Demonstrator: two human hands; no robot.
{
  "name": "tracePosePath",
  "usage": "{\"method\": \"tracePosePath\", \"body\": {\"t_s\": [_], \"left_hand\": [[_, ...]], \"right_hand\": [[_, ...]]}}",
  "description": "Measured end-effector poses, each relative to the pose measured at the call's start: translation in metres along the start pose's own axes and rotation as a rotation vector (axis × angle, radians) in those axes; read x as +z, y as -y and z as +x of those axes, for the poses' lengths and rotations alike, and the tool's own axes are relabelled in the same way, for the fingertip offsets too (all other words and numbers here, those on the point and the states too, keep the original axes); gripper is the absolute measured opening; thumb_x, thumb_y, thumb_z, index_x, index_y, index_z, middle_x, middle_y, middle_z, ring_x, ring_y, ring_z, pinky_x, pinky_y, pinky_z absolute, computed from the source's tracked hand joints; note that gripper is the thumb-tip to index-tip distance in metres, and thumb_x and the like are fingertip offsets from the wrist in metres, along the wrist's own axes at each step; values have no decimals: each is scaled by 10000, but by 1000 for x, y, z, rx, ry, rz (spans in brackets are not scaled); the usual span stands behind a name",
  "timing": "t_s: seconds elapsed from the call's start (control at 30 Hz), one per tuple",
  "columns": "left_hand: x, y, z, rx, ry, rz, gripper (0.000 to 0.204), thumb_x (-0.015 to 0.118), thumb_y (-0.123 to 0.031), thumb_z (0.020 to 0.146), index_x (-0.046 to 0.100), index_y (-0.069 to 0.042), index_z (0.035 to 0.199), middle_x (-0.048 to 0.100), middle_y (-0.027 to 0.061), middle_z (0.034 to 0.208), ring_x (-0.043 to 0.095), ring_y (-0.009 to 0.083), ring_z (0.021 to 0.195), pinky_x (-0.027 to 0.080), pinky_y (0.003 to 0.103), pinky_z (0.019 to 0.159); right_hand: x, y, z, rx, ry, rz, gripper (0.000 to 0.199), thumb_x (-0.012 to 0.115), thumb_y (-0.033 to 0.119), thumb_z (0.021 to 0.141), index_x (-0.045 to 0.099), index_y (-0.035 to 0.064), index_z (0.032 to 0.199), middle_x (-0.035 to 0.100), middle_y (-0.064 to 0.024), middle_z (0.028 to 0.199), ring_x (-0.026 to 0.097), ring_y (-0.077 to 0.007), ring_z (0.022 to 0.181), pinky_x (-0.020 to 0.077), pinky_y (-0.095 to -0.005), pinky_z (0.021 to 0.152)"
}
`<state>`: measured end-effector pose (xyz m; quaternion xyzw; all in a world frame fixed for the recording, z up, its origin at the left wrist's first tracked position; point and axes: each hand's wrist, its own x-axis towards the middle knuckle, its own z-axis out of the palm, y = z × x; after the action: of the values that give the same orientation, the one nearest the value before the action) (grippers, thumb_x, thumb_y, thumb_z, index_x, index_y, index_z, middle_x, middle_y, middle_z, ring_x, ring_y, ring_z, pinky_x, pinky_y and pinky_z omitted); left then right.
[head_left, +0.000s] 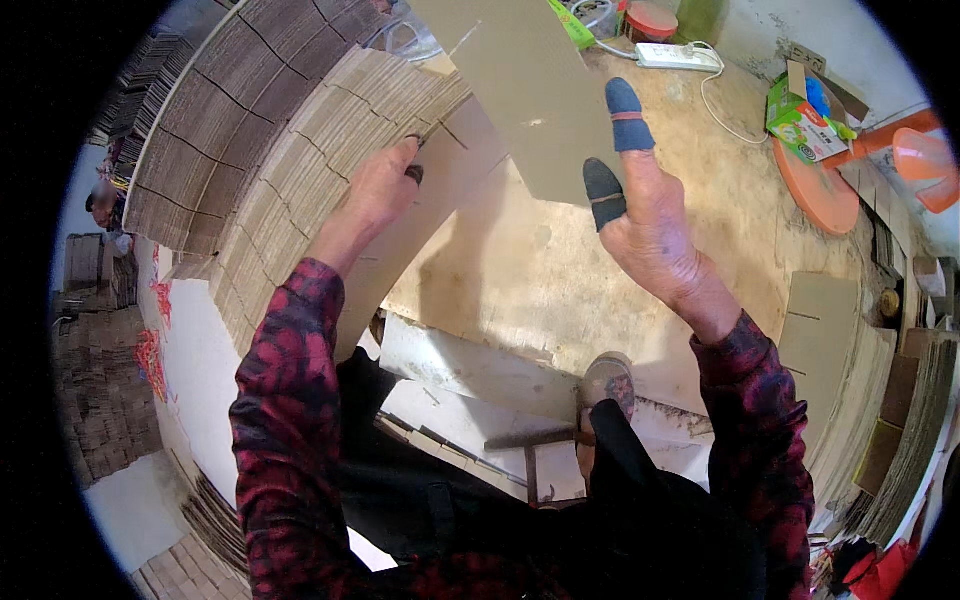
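My left hand point(376, 196) is closed at the top edge of the front cardboard sheet point(400, 238) in a long row of standing, slitted sheets point(300, 150). Dark covers sit on its fingertips. On the right, my right hand point(655, 215) wears a blue and a black finger cover. Its thumb lies over the lower right corner of a raised grey cardboard sheet point(520, 90), and the forefinger stands along the sheet's edge. Its other fingers are hidden. That sheet tilts up toward the upper edge of the view, over the wooden tabletop point(560, 280).
Darker slitted cardboard point(215, 130) stands behind the left row. A white power strip point(675, 56) with a cable, a green box point(803, 120) and an orange fan point(815, 185) are at the back right. More cardboard stacks point(860, 400) line the right side.
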<state>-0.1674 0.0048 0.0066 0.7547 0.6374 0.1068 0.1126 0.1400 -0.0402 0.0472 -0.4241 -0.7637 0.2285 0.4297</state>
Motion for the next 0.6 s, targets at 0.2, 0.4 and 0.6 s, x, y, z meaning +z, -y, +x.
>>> {"method": "tracePosePath", "body": {"t_s": [0.2, 0.4, 0.6], "left_hand": [[23, -55, -8, 123, -14, 18, 117, 558, -18, 768, 530, -31, 881, 621, 204, 821, 606, 404, 804, 477, 469, 684], [31, -110, -21, 204, 17, 64, 236, 556, 8, 722, 528, -61, 945, 621, 197, 818, 610, 403, 798, 478, 481, 672], [39, -157, -28, 281, 31, 5, 314, 562, -5, 712, 549, -77, 1018, 628, 185, 821, 629, 375, 770, 497, 466, 655]], "right_hand": [[-3, 7, -8, -44, 49, -56, 841, 557, -61, 700, 236, 116, 1457, 609, -211, 901, 592, -400, 756, 489, -443, 641], [-19, 9, -29, -66, 45, -197, 827, 539, -76, 703, 245, 101, 1456, 585, -213, 868, 579, -390, 718, 482, -427, 626], [-29, 4, -58, -13, 58, -349, 768, 544, -27, 680, 313, 69, 1406, 576, -175, 864, 580, -395, 715, 475, -464, 601]]}}
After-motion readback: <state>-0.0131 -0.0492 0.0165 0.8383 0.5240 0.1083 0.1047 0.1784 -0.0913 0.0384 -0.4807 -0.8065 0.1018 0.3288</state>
